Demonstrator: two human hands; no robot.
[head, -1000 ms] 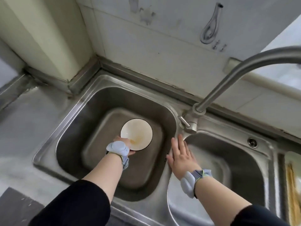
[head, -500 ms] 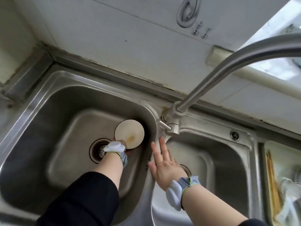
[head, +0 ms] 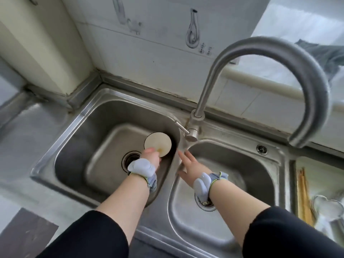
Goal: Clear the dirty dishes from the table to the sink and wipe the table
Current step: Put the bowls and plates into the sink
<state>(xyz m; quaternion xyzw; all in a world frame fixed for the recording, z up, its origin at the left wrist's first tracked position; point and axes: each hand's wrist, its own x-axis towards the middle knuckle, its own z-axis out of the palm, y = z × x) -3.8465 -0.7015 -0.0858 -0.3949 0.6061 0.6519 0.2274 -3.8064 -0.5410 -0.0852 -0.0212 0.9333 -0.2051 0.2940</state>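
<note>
A cream bowl (head: 157, 143) with a dark rim and a yellow stain inside is low in the left basin of the steel double sink (head: 78, 116), near the basin's right wall. My left hand (head: 150, 155) grips its near rim. The drain (head: 131, 159) lies just left of that hand. My right hand (head: 189, 165) has its fingers spread and rests on the ridge between the two basins, holding nothing.
A tall curved steel tap (head: 270, 71) rises behind the divider, its spout over the right side. The right basin (head: 232, 174) has its own drain (head: 204, 203). A container with chopsticks (head: 303, 194) and a glass dish (head: 327, 207) sits at far right. Tiled wall behind.
My left hand has carried the bowl lower and to the right side of the left basin. My right hand stays on the divider. The view has shifted and tilted up.
</note>
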